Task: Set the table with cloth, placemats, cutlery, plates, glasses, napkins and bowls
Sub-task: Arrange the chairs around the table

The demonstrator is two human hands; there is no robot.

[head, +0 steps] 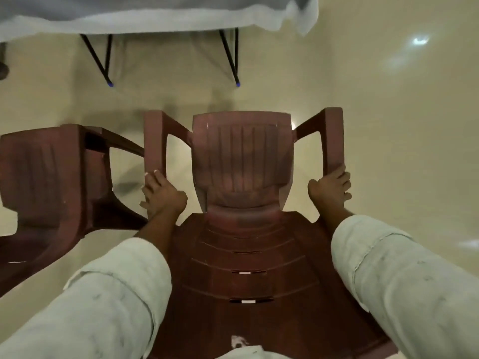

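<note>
A brown plastic armchair [243, 161] stands in front of me, its seat facing the table. My left hand [162, 194] grips the rear of its left armrest. My right hand [330, 190] grips the rear of its right armrest. Beyond the chair, a pale cloth [155, 15] covers the table at the top of the view and hangs over its edge. Two black table legs [230, 58] with blue tips show under the cloth.
A second brown plastic chair [49, 177] stands close on the left, almost touching the first chair's armrest. The floor [401, 125] is glossy cream tile, open to the right. A dark object [3, 69] sits at the far left edge.
</note>
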